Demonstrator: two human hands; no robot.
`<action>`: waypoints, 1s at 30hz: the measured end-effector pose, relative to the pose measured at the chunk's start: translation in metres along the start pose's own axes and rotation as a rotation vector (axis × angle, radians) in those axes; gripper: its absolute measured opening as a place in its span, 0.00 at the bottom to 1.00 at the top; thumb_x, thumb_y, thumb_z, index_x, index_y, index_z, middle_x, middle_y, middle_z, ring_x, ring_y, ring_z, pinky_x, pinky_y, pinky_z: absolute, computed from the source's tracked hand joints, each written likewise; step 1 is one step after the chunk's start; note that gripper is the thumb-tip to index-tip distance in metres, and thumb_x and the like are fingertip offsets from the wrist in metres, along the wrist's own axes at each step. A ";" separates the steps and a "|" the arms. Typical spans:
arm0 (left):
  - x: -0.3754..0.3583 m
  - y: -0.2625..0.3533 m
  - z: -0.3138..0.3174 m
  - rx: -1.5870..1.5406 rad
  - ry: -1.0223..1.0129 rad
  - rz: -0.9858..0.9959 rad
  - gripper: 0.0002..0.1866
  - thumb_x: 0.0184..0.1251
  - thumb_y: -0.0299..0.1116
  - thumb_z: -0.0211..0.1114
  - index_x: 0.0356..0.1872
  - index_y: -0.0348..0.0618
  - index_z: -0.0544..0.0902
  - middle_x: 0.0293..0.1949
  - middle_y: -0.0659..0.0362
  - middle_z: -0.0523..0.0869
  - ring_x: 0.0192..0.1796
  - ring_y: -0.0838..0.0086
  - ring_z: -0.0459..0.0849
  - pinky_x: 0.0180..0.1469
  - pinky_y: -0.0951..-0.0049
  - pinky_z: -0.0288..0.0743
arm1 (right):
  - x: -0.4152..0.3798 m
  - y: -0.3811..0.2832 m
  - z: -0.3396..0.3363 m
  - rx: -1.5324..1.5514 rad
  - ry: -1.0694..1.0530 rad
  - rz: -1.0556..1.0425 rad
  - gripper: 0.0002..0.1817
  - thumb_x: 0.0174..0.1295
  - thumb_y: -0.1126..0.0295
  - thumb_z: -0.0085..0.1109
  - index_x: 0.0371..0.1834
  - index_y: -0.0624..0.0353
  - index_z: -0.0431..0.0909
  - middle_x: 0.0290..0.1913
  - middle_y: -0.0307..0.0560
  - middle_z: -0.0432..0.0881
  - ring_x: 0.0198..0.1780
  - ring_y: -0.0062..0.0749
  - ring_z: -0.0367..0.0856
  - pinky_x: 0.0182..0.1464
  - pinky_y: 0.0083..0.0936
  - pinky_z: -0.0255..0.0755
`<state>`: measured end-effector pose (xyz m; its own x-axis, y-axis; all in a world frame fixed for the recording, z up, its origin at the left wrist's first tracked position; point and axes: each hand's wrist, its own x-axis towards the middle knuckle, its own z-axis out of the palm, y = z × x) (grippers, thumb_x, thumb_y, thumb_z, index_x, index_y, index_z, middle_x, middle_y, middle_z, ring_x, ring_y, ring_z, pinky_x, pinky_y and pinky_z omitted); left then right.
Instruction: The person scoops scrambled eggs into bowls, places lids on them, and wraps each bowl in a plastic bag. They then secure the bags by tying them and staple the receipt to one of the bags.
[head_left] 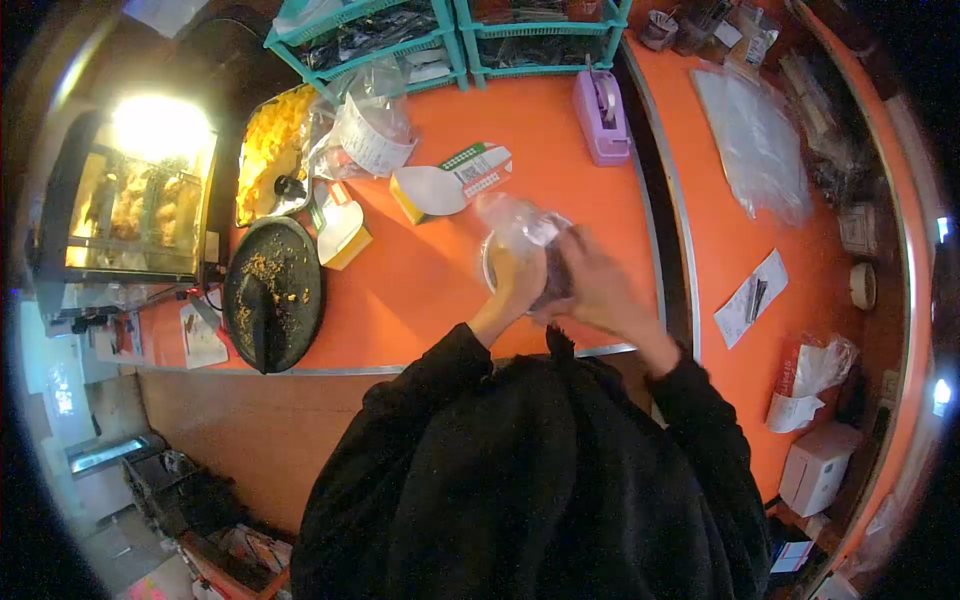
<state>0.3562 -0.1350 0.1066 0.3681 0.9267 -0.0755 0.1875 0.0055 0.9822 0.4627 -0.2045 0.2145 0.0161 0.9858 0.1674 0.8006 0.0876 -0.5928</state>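
In front of my body, a round container (549,290) with a pale rim and dark contents stands between my hands, partly hidden by them. My left hand (517,278) is closed on a clear plastic bag (515,222) that bunches up at the container's far left side. Along the right side, my right hand (605,285) lies against the container, its fingers smeared by motion. Beyond them, a white, yellow and green food carton (432,192) lies on the orange counter (420,300). A second such carton (341,230) is farther left.
A black round pan (300,255) with crumbs sits left, near a tray of yellow food (270,140) and a lit display case (140,215). Teal baskets (375,55) line the back. A purple tape dispenser (602,125) stands right, before the side counter's metal edge (668,180).
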 end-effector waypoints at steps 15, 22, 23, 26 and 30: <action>-0.027 0.027 0.009 0.815 -0.110 0.667 0.27 0.46 0.36 0.65 0.47 0.37 0.65 0.47 0.51 0.68 0.52 0.64 0.66 0.51 0.61 0.64 | 0.014 -0.016 -0.047 0.111 -0.470 -0.126 0.17 0.48 0.62 0.57 0.33 0.67 0.73 0.31 0.56 0.77 0.35 0.40 0.78 0.37 0.29 0.70; -0.011 0.030 -0.003 0.727 -0.078 0.814 0.15 0.44 0.31 0.61 0.35 0.40 0.70 0.37 0.54 0.71 0.42 0.64 0.71 0.43 0.64 0.67 | 0.120 0.079 -0.017 0.522 -0.439 -0.133 0.18 0.57 0.61 0.53 0.46 0.61 0.73 0.40 0.44 0.79 0.45 0.26 0.75 0.51 0.25 0.66; -0.008 0.035 -0.006 0.718 -0.074 0.850 0.14 0.43 0.30 0.61 0.33 0.41 0.70 0.35 0.55 0.71 0.40 0.64 0.72 0.42 0.65 0.68 | 0.130 0.091 0.027 0.491 -0.462 -0.278 0.18 0.57 0.61 0.52 0.46 0.61 0.74 0.41 0.44 0.79 0.46 0.24 0.74 0.52 0.23 0.65; 0.005 0.058 -0.019 0.716 -0.049 0.968 0.09 0.42 0.28 0.59 0.28 0.42 0.72 0.31 0.56 0.72 0.36 0.63 0.74 0.38 0.66 0.69 | 0.136 0.083 0.080 0.744 -0.831 -0.219 0.18 0.56 0.61 0.53 0.45 0.61 0.74 0.40 0.43 0.78 0.45 0.24 0.73 0.51 0.23 0.64; 0.032 0.096 -0.034 0.867 -0.017 1.025 0.04 0.42 0.25 0.57 0.22 0.44 0.74 0.26 0.57 0.73 0.31 0.63 0.76 0.34 0.67 0.71 | 0.111 0.082 0.043 0.713 -0.578 0.140 0.19 0.54 0.56 0.54 0.39 0.62 0.75 0.39 0.50 0.77 0.41 0.33 0.75 0.43 0.26 0.68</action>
<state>0.3550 -0.0925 0.2043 0.6989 0.3645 0.6153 0.3322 -0.9274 0.1721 0.5041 -0.0821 0.1508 -0.3694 0.8958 -0.2471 0.2533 -0.1588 -0.9543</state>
